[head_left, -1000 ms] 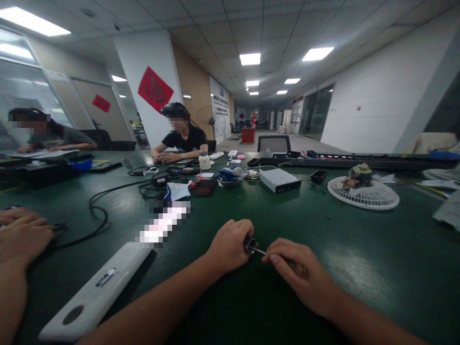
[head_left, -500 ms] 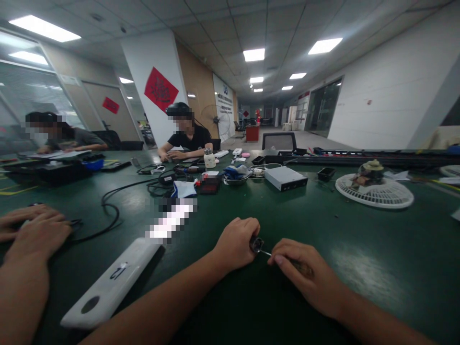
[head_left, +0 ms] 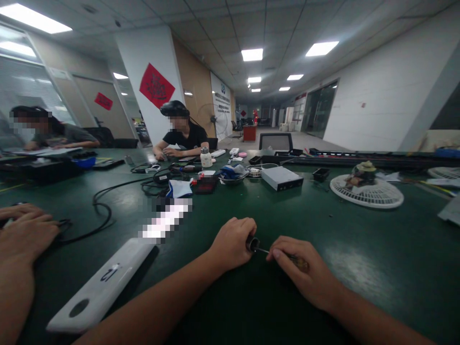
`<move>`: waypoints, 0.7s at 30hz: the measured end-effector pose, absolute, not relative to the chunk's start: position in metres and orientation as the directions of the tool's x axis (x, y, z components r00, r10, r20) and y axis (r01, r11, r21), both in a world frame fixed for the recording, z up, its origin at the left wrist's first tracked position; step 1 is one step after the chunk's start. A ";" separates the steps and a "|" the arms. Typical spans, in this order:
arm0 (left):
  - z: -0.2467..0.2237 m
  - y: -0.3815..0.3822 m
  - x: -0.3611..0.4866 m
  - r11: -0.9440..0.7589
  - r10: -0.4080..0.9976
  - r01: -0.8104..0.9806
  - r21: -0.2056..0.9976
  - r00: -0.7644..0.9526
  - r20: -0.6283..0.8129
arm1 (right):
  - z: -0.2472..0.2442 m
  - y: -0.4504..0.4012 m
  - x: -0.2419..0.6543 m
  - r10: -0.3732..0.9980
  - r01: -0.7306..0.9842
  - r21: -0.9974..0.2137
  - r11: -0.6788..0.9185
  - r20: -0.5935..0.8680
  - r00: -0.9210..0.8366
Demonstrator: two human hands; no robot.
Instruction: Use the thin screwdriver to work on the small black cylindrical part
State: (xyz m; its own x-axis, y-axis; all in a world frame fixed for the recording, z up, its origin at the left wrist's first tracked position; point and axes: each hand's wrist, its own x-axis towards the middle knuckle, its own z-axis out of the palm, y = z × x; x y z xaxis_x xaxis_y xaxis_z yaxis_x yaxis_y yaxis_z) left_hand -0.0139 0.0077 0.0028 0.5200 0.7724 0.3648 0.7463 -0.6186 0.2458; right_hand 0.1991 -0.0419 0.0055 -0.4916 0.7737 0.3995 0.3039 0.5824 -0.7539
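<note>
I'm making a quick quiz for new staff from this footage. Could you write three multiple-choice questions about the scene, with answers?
1. Where is the silver box relative to the white fan grille?
A. Left of it
B. On top of it
C. Underneath it

2. What colour is the tabletop?
A. White
B. Red
C. Dark green

3. What is the right hand doing?
A. Lying open and empty
B. Holding a screwdriver
C. Resting on the fan grille

Answers:
1. A, the box stands apart, to the grille's left.
2. C, the surface shows dark green throughout.
3. B, its fingers wrap the brown handle.
</note>
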 end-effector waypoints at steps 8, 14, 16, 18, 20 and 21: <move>0.002 0.008 -0.014 -0.611 0.777 0.757 0.230 0.520 0.354 | 0.007 -0.043 0.195 0.759 0.300 -0.739 0.603 0.416 -0.501; 0.004 0.007 -0.014 -0.610 0.778 0.759 0.229 0.518 0.355 | 0.008 -0.041 0.200 0.783 0.363 -0.714 0.599 0.429 -0.450; 0.006 0.006 -0.014 -0.615 0.774 0.756 0.224 0.526 0.353 | 0.008 -0.040 0.202 0.797 0.380 -0.709 0.594 0.456 -0.397; 0.007 0.006 -0.014 -0.624 0.767 0.753 0.209 0.538 0.351 | 0.007 -0.039 0.203 0.803 0.379 -0.712 0.591 0.477 -0.357; 0.007 0.006 -0.014 -0.631 0.760 0.750 0.198 0.548 0.348 | 0.007 -0.039 0.202 0.802 0.368 -0.717 0.593 0.485 -0.348; 0.007 0.006 -0.014 -0.634 0.759 0.748 0.198 0.551 0.348 | 0.006 -0.039 0.202 0.800 0.360 -0.720 0.594 0.482 -0.356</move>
